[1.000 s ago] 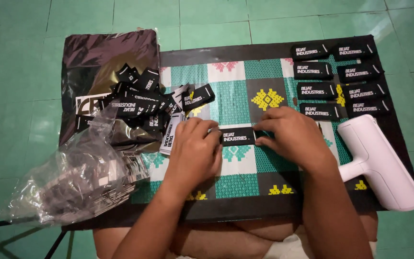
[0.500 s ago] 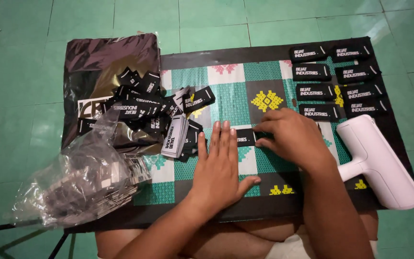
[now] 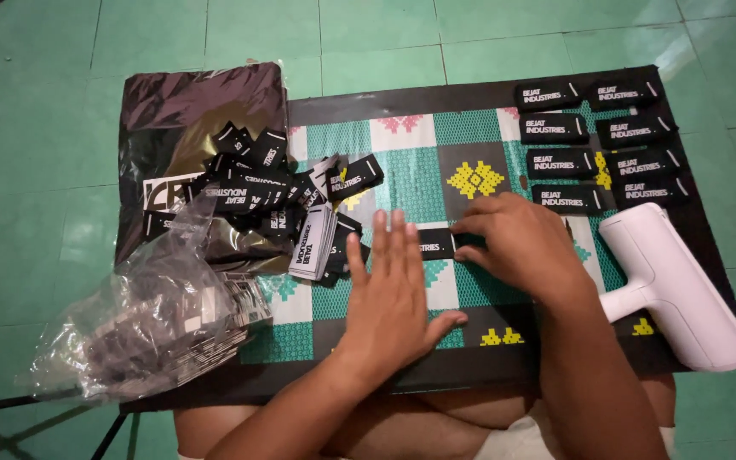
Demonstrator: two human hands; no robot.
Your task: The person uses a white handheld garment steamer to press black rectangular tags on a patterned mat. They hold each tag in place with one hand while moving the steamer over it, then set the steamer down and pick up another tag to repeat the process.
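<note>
Black label strip (image 3: 436,243) flat on patterned board (image 3: 402,158), pinned under fingertips of right hand (image 3: 517,247), curled fingers; left hand (image 3: 393,294) spread flat just beside; likely to skew off line if either hand slides; loose label heap (image 3: 257,192) near

labels (image 3: 555,128): matt black woven cloth | bag (image 3: 146,324): clear crinkled plastic | roller (image 3: 679,285): smooth white plastic

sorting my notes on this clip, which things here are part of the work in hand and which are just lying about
In use:
- left hand, flat on the patterned board
- right hand on a black label
- loose heap of labels
- labels laid in rows

Lying about:
- white handheld tool
- clear plastic bag
- dark glossy bag
</note>
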